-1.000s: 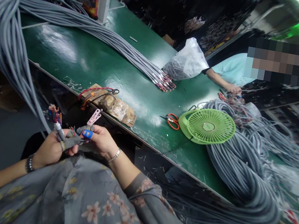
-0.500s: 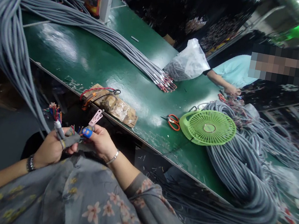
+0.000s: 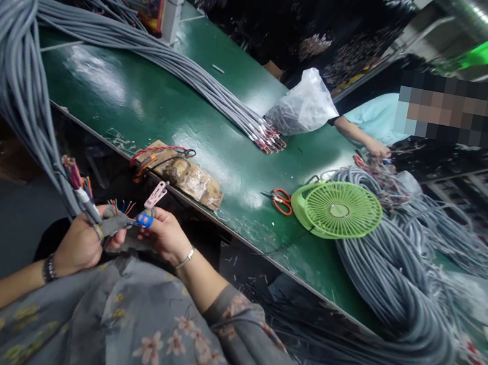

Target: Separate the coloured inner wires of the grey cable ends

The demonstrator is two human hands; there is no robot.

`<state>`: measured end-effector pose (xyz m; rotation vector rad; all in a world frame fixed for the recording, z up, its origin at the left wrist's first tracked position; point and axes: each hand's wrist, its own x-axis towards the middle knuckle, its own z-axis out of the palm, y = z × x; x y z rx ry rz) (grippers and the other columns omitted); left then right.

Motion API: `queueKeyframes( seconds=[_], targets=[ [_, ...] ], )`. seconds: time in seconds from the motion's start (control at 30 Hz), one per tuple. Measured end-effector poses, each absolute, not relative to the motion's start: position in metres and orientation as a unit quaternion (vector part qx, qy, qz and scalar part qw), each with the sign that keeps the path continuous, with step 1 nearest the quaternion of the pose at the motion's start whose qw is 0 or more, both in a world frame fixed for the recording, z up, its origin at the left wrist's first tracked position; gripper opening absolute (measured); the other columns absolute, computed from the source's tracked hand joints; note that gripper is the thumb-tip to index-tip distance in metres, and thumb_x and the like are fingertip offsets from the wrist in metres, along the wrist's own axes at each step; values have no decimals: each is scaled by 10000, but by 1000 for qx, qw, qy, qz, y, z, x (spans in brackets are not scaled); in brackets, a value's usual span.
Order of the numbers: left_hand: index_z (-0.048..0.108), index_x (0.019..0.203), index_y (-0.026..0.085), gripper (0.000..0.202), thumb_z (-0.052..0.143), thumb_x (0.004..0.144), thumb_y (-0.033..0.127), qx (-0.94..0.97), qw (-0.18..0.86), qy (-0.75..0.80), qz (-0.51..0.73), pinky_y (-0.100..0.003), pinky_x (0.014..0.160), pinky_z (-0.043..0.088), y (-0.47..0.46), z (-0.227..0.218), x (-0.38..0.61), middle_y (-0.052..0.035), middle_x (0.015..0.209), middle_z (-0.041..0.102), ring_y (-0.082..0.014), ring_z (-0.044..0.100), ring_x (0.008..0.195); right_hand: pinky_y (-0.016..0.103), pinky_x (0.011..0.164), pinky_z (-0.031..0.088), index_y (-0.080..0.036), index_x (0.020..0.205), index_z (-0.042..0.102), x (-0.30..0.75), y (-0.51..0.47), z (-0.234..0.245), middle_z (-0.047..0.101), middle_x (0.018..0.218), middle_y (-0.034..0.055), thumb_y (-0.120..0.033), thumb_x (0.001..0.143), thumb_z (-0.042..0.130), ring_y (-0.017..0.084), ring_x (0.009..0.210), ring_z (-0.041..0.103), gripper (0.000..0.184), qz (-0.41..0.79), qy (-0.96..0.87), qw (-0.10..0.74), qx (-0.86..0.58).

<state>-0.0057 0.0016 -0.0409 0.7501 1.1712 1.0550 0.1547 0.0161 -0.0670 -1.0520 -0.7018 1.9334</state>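
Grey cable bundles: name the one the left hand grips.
The hanging grey cable bundle at far left, its stripped end in the left hand. The straight bundle and coiled heap lie on the green table.

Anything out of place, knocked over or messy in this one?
The lime-green plastic fan lies flat, grille up, on the green table, its edge against the coil of grey cables, not standing. Small pale scraps litter the table near the orange-handled scissors. The left hand grips stripped grey cable ends normally.
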Motion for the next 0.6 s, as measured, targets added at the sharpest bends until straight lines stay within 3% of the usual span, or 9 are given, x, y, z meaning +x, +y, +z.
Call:
queueKeyframes(
  seconds=[0.13, 0.33, 0.6],
  targets=[
    [641, 566, 205, 267, 865, 527, 345, 323, 642, 522, 460, -226, 387, 399, 4, -37, -5, 26, 446, 602, -111, 505, 401, 242, 552, 468, -182, 682, 613, 166, 21, -72, 559, 555, -60, -526, 517, 991, 75, 505, 413, 538, 778, -261, 414, -393],
    [626, 511, 200, 281, 851, 541, 366, 346, 655, 503, 444, -229, 386, 375, 7, -25, 2, 13, 417, 590, -104, 487, 376, 244, 576, 456, -174, 800, 667, 170, 44, -68, 640, 707, 11, -683, 839, 726, 105, 571, 464, 514, 758, -216, 438, -432],
    [635, 506, 201, 272, 840, 537, 376, 355, 665, 495, 432, -222, 389, 371, 13, -14, 10, 19, 418, 581, -98, 473, 383, 275, 601, 427, -201, 665, 626, 157, 46, -69, 584, 612, -4, -832, 706, 718, 127, 579, 481, 639, 596, -360, 534, -480]
  ],
)
